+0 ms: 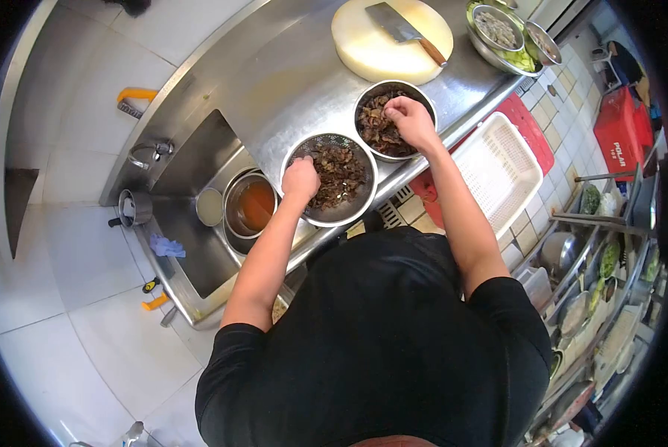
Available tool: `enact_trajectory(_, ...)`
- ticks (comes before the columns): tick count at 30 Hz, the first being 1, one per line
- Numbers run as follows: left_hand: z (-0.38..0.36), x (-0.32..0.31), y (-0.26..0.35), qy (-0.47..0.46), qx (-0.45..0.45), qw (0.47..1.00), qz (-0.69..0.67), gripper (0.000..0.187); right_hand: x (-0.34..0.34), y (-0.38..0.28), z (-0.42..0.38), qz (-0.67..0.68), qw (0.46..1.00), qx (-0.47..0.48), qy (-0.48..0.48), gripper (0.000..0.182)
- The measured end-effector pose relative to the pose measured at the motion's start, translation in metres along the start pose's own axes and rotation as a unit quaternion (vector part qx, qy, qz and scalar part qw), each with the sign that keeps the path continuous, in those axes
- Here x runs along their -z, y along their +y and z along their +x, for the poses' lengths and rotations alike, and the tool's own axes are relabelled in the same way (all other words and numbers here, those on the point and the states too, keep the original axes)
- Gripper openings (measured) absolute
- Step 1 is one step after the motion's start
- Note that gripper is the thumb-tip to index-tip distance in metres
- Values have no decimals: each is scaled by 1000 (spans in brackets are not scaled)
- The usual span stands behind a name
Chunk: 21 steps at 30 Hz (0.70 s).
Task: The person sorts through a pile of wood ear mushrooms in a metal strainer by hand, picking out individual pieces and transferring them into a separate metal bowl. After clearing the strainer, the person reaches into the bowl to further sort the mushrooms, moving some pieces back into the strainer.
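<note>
Dark brown, crinkled pieces like wood ear mushroom lie in a perforated metal colander near the counter's front edge. My left hand is closed at the colander's left side, over its rim; what its fingers hold is hidden. Beside the colander, touching or almost touching it, stands a metal bowl with more of the same dark pieces. Over that bowl's right part is my right hand, thumb and fingers pinched together just above the pieces. Anything between those fingertips is too small to make out.
A cleaver lies on a round cutting board behind the bowl. Left, the sink holds a pot of brownish liquid. Bowls of sliced food stand at the far right. A white plastic basket sits below the counter.
</note>
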<state>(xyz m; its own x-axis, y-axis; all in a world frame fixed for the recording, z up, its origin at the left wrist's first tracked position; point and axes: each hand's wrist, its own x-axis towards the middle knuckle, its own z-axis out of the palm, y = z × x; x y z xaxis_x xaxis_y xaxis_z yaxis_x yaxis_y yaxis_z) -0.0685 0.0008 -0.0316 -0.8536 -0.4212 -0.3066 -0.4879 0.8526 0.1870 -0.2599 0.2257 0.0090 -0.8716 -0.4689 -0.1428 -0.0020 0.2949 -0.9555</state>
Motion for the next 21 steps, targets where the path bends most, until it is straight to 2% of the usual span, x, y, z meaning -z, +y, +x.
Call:
enact_trajectory(2,-4,-2,-4,10,-9,1000,-23,26,15,-1,-2,275,954,-77,-93,15)
enact_trajectory(3,-5,-2,-5,15,-16,999,-34,27,20,-4,-7,354,924,-79,-122,23)
enact_trajectory(5,-5,-1,-4,9,-9,999,-45,29,26,-20,-19,425,890,-78,-144,32)
enact_trajectory(6,-5,-1,-5,15,-10,999,-48,30,30,-21,-21,439,880,-76,-164,41)
enact_trajectory(10,-9,2,-7,58,-14,992,-114,32,32,-26,-29,462,869,-31,-174,45)
enact_trajectory(13,-9,-1,-15,34,-38,991,-122,33,31,-27,-31,444,880,-17,-171,43)
enact_trajectory(16,-8,-7,-26,40,-57,990,-122,31,31,-14,-19,314,945,-35,-88,43)
enact_trajectory(17,-8,-9,-30,39,-42,988,-146,30,29,-9,-19,166,986,-13,-10,42)
enact_trajectory(18,-8,-4,-30,39,-26,984,-170,29,26,-11,-20,13,998,11,67,42)
enact_trajectory(19,-7,1,-32,40,-11,980,-193,27,23,-14,-20,-139,979,36,143,42)
enact_trajectory(20,-1,-12,-44,83,-25,970,-228,22,21,-16,-22,-177,969,59,163,40)
enact_trajectory(21,0,-7,-48,56,-5,952,-300,22,15,-19,-26,-174,969,89,148,39)
